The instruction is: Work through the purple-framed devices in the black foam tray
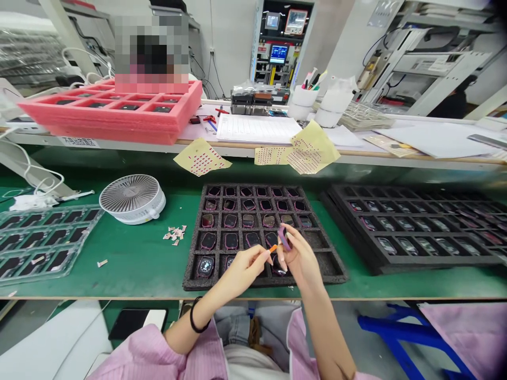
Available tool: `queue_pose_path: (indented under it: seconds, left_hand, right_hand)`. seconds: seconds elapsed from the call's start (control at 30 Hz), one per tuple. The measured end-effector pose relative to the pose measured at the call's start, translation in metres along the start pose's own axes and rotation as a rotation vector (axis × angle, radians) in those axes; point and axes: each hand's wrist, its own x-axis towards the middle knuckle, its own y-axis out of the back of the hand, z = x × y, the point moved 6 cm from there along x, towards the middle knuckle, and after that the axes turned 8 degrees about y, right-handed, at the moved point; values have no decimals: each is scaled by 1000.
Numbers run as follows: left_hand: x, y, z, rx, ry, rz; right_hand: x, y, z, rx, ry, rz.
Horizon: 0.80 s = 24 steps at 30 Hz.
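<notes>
Three rows of dark flat parts sat in a clear tray (pixel 84 244) at the far left of the green surface (pixel 134 253). Just to its right lay a single pale scrap (pixel 102 263), and behind, up on the raised shelf (pixel 241 141), stood a pink foam tray (pixel 114 126) with dark pieces in its compartments. A round white fan (pixel 130 196) lay with its grille facing up, and to the right of it small pale scraps (pixel 174 235) were scattered in a loose cluster.

Next came a black foam tray (pixel 330 264), most of its compartments filled with purple-edged watches; one at its near left corner, a lit watch (pixel 205 267), showed a round dial. Above it, a dotted yellow sheet (pixel 203 157) hung from the shelf's edge.

Over the near side of the tray, the person's left hand (pixel 241 269), a black band (pixel 198 315) on its wrist, pinched a slim orange tool (pixel 273 248). Its tip was close to a purple watch frame (pixel 284 238), which the right hand (pixel 299 257) grasped in its fingers, raised above the compartments; I could not tell whether tool and frame touched.

Behind stood a white pen cup (pixel 303 103). Farthest right, stacked dark foam trays (pixel 380 266) held more watches.
</notes>
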Motion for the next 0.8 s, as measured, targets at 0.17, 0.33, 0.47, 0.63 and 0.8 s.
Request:
queue_pose_path:
  seconds: [0.17, 0.33, 0.47, 0.63, 0.8]
  left_hand:
    - [1, -7, 7, -26, -53, -17]
    - [0, -2, 13, 29, -65, 18]
    - [0, 0, 12, 57, -65, 46]
    - [0, -2, 9, 55, -77, 35]
    - [0, -3, 7, 41, -65, 25]
  right_hand:
    - [-4, -16, 9, 96, -21, 52]
    - [-7, -18, 6, 59, 13, 80]
    - [-8, -20, 5, 18, 35, 79]
    - [-7, -21, 5, 57, 58, 96]
    - [-7, -25, 5, 65, 70, 59]
